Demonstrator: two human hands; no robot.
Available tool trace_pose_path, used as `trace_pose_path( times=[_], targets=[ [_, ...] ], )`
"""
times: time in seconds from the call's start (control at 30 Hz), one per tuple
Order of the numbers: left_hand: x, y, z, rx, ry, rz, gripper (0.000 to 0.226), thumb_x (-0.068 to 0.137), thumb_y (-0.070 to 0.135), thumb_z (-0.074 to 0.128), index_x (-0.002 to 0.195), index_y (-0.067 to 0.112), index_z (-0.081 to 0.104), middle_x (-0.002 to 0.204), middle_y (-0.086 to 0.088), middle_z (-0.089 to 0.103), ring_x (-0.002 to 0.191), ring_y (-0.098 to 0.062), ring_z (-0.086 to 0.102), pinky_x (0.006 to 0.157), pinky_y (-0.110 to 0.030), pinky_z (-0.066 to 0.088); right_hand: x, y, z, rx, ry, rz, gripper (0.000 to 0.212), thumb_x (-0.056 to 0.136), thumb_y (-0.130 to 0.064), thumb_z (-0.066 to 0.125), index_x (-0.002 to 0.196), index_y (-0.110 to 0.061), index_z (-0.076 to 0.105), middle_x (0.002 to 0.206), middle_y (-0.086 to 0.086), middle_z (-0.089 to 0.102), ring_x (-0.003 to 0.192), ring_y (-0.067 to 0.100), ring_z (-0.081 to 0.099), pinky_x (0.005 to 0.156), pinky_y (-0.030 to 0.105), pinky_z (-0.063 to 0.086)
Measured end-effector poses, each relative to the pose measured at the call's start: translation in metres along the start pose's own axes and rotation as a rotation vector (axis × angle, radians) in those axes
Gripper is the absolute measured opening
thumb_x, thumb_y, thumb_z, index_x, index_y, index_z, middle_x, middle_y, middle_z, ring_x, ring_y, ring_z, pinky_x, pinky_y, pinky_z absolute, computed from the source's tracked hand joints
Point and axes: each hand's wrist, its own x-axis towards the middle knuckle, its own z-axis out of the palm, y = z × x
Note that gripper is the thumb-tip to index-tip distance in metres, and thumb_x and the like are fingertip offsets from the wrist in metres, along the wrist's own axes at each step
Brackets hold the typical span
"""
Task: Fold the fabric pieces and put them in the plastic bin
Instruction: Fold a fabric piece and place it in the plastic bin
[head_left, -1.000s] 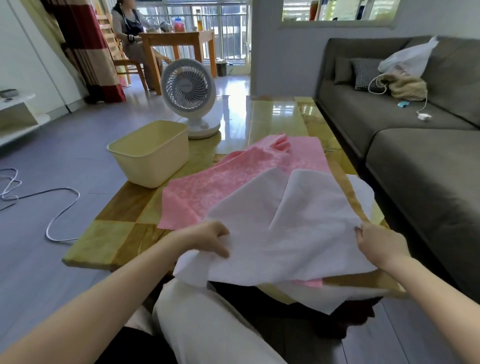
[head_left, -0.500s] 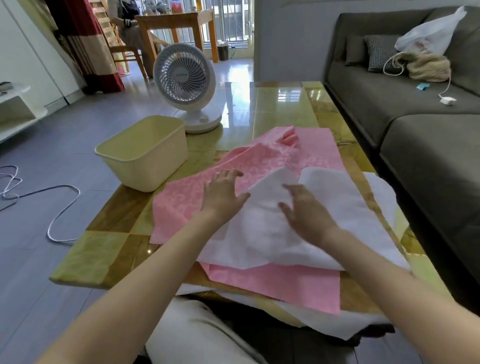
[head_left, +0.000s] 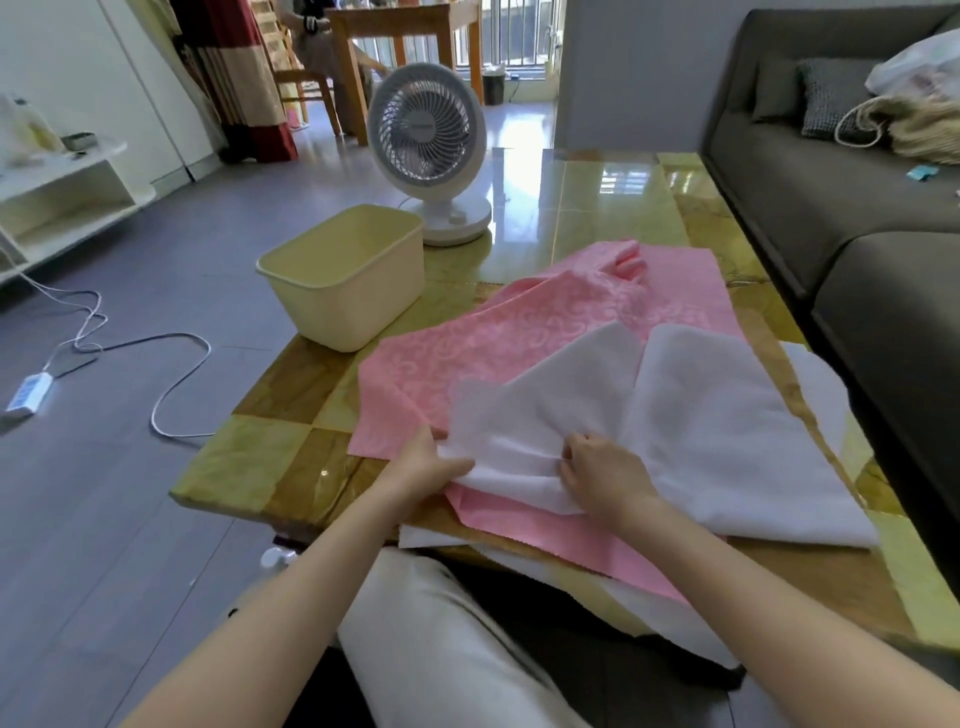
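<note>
A white fabric piece (head_left: 691, 415) lies rumpled on top of a pink patterned fabric (head_left: 498, 343) on the glossy low table (head_left: 249, 462). My left hand (head_left: 426, 465) grips the white fabric's near left edge, thumb on top. Close beside it, my right hand (head_left: 602, 467) pinches a bunched fold of the same white fabric. More white cloth (head_left: 821, 379) pokes out at the table's right and near edges. The cream plastic bin (head_left: 343, 275) stands empty at the table's left side, beyond the pink fabric.
A white desk fan (head_left: 426, 150) stands on the table behind the bin. A dark grey sofa (head_left: 831, 208) runs along the right. A white cable and power strip (head_left: 31, 395) lie on the floor at left. A person sits at a far wooden table (head_left: 395, 31).
Both hands drew back from the middle of the white fabric toward its near left edge and closed on it. The white fabric is more bunched on the left.
</note>
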Motion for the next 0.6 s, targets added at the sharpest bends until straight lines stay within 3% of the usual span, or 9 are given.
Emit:
trace_pose_path(
  times=[0.07, 0.2, 0.3, 0.4, 0.47, 0.6],
  targets=[
    [-0.006, 0.012, 0.002, -0.011, 0.106, 0.141, 0.042, 0.081, 0.011, 0.065, 0.117, 0.012, 0.045, 0.118, -0.007, 0.054, 0.103, -0.018, 0.053, 0.087, -0.030, 0.047, -0.005, 0.001, -0.004, 0.050, 0.044, 0.019, 0.026, 0.098, -0.028, 0.038, 0.110, -0.009, 0.052, 0.114, 0.010, 0.059, 0.101, 0.030, 0.059, 0.074, 0.032, 0.041],
    [-0.031, 0.052, -0.008, 0.068, 0.397, 0.580, 0.031, 0.084, 0.002, 0.061, 0.114, 0.009, 0.055, 0.090, 0.010, 0.050, 0.088, -0.011, 0.049, 0.068, -0.005, 0.036, -0.017, -0.005, -0.016, 0.114, 0.157, 0.003, 0.028, 0.100, -0.033, 0.034, 0.102, -0.010, 0.050, 0.102, 0.010, 0.062, 0.088, 0.030, 0.060, 0.065, 0.030, 0.035],
    [-0.049, 0.063, -0.028, 0.226, 0.475, 0.770, 0.031, 0.086, -0.005, 0.053, 0.113, 0.010, 0.060, 0.098, 0.003, 0.058, 0.092, -0.008, 0.050, 0.073, -0.002, 0.032, -0.020, -0.022, -0.021, 0.142, 0.189, -0.054, 0.032, 0.100, -0.036, 0.033, 0.104, -0.009, 0.051, 0.103, 0.011, 0.062, 0.089, 0.033, 0.060, 0.068, 0.034, 0.040],
    [-0.064, 0.044, -0.051, 0.334, 0.522, 0.757, 0.036, 0.087, -0.009, 0.045, 0.116, 0.007, 0.061, 0.109, -0.007, 0.058, 0.096, -0.015, 0.054, 0.076, -0.008, 0.031, -0.022, -0.046, -0.013, 0.190, 0.148, -0.137, 0.030, 0.101, -0.032, 0.033, 0.108, -0.008, 0.050, 0.112, 0.011, 0.056, 0.095, 0.034, 0.059, 0.071, 0.035, 0.040],
    [-0.070, 0.018, -0.064, 0.383, 0.536, 0.673, 0.037, 0.088, -0.009, 0.043, 0.117, 0.006, 0.060, 0.112, -0.010, 0.056, 0.098, -0.022, 0.057, 0.079, -0.014, 0.037, -0.025, -0.058, -0.002, 0.201, 0.114, -0.207, 0.029, 0.100, -0.029, 0.035, 0.113, -0.008, 0.050, 0.122, 0.010, 0.050, 0.108, 0.031, 0.053, 0.082, 0.035, 0.042],
    [-0.069, -0.046, -0.078, 0.562, 0.434, 0.300, 0.041, 0.088, -0.006, 0.041, 0.124, 0.008, 0.055, 0.128, -0.011, 0.051, 0.110, -0.029, 0.055, 0.089, -0.032, 0.043, -0.031, -0.069, 0.015, 0.080, 0.009, -0.214, 0.036, 0.100, -0.030, 0.036, 0.130, -0.011, 0.042, 0.138, 0.007, 0.039, 0.125, 0.027, 0.042, 0.098, 0.033, 0.036]
  ],
)
